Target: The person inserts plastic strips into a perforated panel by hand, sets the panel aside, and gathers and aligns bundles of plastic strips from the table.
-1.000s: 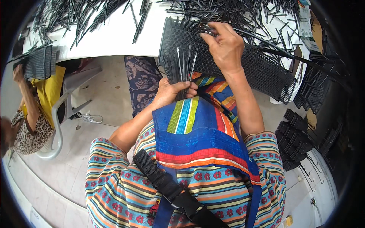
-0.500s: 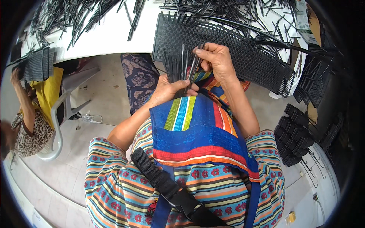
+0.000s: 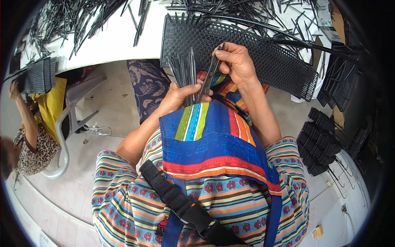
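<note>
A fanned bundle of thin black strips stands up out of my left hand, which is closed around its lower end with the thumb across the front. My right hand pinches the upper end of one or a few black strips between thumb and fingertips. Their lower ends reach down to my left hand, a little apart from the rest of the bundle. Just beyond both hands lies a long black perforated panel, with a row of strips set along its far left edge.
Heaps of loose black strips cover the white table. At the left a co-worker's arm holds a dark mesh piece beside a grey chair. Stacked black parts and metal hooks are at the right.
My right hand has drawn its strips slightly away from the bundle, opening a gap. The bundle leans a little more to the left. The view has shifted slightly.
</note>
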Demonstrator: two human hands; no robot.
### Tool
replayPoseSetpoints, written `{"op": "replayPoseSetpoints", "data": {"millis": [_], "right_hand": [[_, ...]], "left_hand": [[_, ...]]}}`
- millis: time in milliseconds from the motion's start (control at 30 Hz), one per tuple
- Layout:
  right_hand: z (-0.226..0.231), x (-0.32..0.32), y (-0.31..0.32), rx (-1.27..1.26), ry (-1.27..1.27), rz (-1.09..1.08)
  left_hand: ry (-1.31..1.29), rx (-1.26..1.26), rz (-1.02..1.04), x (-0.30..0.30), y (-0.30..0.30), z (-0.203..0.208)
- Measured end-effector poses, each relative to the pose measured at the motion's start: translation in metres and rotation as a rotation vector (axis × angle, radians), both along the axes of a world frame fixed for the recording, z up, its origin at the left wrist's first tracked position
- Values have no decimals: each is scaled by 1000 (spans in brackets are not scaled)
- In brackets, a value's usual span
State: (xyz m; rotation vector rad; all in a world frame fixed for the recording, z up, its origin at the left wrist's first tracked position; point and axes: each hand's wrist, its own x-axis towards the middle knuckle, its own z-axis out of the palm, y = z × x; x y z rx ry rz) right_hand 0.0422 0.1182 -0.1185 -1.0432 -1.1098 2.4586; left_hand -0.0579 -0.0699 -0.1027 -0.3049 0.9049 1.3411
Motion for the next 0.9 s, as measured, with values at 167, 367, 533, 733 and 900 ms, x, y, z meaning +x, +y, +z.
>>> {"op": "replayPoseSetpoints", "data": {"millis": [167, 367, 533, 733, 900], "right_hand": [[1, -3, 0, 157, -136, 117], [6, 4, 6, 355, -69, -329], [30, -13, 21, 722, 108, -545], [23, -33, 31, 907, 124, -513], [19, -32, 32, 1108, 38, -454]], "left_hand": [[268, -46, -53, 6, 8, 4], [195, -116, -42, 1, 2, -4], [264, -118, -127, 1, 2, -6], [173, -90, -124, 0, 7, -3], [258, -75, -93, 3, 6, 4]]}}
